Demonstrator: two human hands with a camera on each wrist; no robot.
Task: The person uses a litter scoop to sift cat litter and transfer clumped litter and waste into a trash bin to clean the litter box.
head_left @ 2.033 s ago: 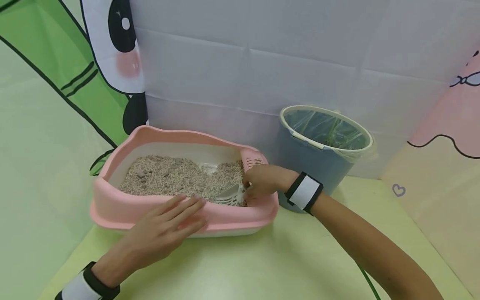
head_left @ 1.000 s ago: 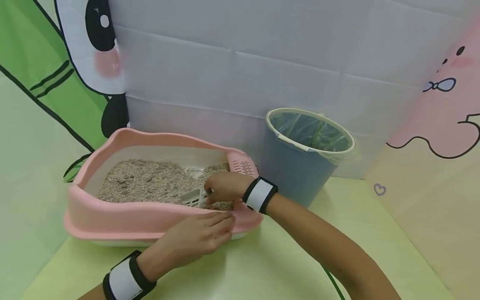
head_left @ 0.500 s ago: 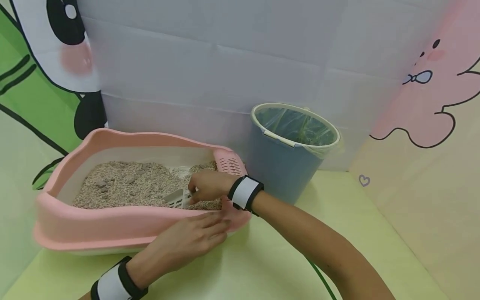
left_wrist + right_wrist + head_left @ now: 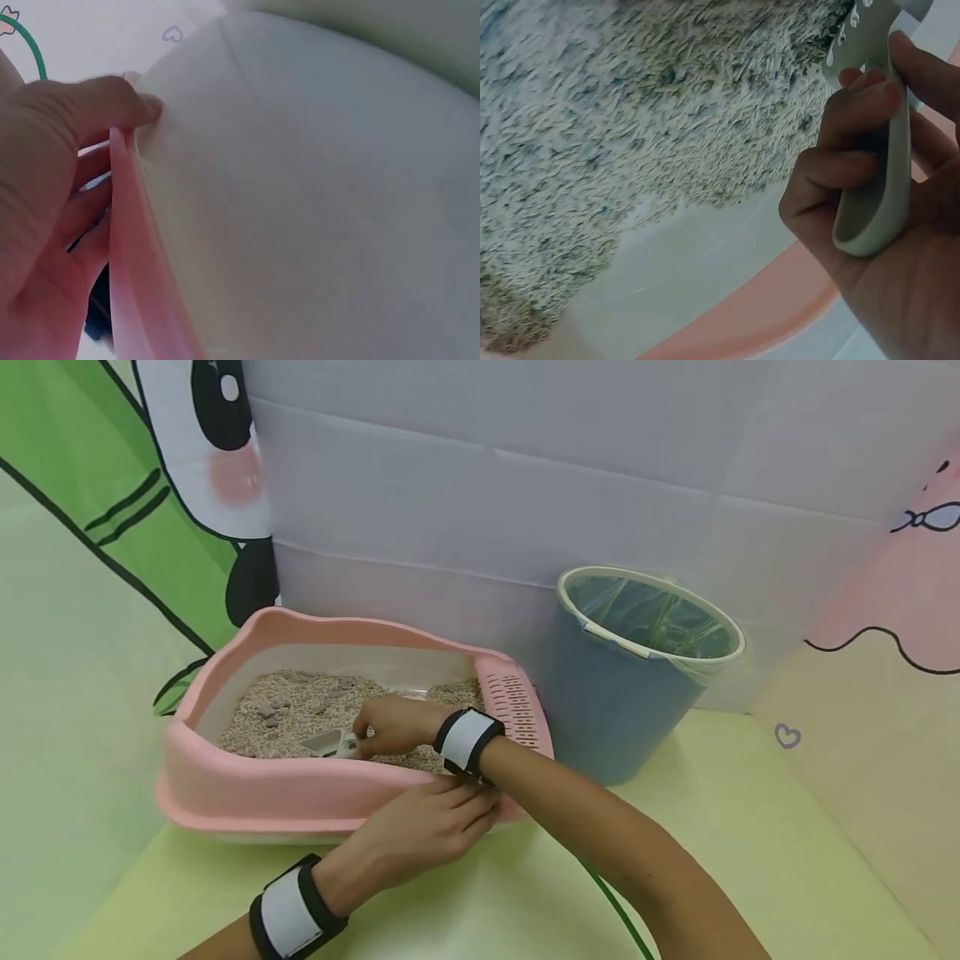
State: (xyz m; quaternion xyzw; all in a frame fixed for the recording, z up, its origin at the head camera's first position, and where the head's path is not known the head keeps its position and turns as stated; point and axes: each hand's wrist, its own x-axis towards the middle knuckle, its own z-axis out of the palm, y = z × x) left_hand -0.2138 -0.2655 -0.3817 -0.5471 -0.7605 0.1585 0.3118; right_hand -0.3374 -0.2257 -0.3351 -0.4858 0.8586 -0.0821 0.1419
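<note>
A pink and white litter box [image 4: 262, 793] holds beige litter [image 4: 300, 702] with several grey clumps. My right hand [image 4: 397, 727] is over the box and grips the handle of a pale litter scoop [image 4: 326, 743]. In the right wrist view the fingers curl round the scoop's handle [image 4: 870, 225], and the slotted blade reaches into the litter at the top. My left hand [image 4: 423, 831] holds the front right of the box. In the left wrist view its thumb and fingers lie on opposite sides of the pink edge [image 4: 139, 247].
A blue bin [image 4: 615, 702] lined with a clear bag stands to the right of the box. A slotted pink panel [image 4: 517, 706] forms the box's right end. Behind is a pale cloth backdrop [image 4: 487, 510]. A green cord [image 4: 618, 910] runs under the right forearm.
My right hand has moved leftward through the litter with the scoop, away from the slotted panel. My left hand has slid rightward along the box's front. The head view has shifted about.
</note>
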